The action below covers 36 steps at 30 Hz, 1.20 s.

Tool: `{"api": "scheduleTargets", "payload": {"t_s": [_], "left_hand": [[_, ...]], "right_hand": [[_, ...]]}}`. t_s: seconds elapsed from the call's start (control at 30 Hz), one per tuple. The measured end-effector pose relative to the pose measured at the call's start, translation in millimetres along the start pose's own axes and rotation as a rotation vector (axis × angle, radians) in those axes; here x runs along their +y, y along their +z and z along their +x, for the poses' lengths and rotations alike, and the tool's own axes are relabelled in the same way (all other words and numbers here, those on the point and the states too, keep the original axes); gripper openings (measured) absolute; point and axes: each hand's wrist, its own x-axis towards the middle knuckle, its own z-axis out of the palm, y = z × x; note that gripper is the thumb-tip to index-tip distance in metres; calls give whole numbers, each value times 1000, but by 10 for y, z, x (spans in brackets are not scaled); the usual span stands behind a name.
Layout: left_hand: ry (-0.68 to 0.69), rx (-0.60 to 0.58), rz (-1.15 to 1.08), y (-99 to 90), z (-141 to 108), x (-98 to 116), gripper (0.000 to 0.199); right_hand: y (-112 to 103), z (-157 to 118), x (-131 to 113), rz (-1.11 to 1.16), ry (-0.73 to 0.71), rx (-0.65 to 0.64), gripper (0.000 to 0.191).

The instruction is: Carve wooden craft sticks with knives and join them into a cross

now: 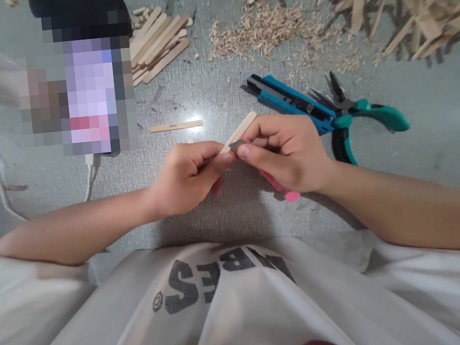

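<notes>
My left hand (192, 176) pinches the lower end of a wooden craft stick (246, 127), which slants up to the right in front of my chest. My right hand (288, 150) is closed around a pink-handled craft knife (292, 196). Its dark blade (236, 145) rests against the stick between my two thumbs, though most of the handle is hidden in the palm. Beyond my hands, another craft stick (175, 126) with a small dark mark in its middle lies flat on the grey table (166, 100).
A blue utility knife (288, 99) and green-handled pliers (383, 114) lie close beyond my right hand. Wood shavings (261, 31) and a pile of craft sticks (413, 3) spread behind them. More sticks (163, 43) lie beside a blurred phone (90, 94) with a white cable (88, 178).
</notes>
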Motion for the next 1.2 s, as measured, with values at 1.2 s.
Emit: {"api": "scheduleTargets", "payload": {"t_s": [1.2], "left_hand": [[-124, -30, -136, -16, 3, -29, 48]], "right_hand": [[30, 10, -2, 122, 15, 151, 45]]}}
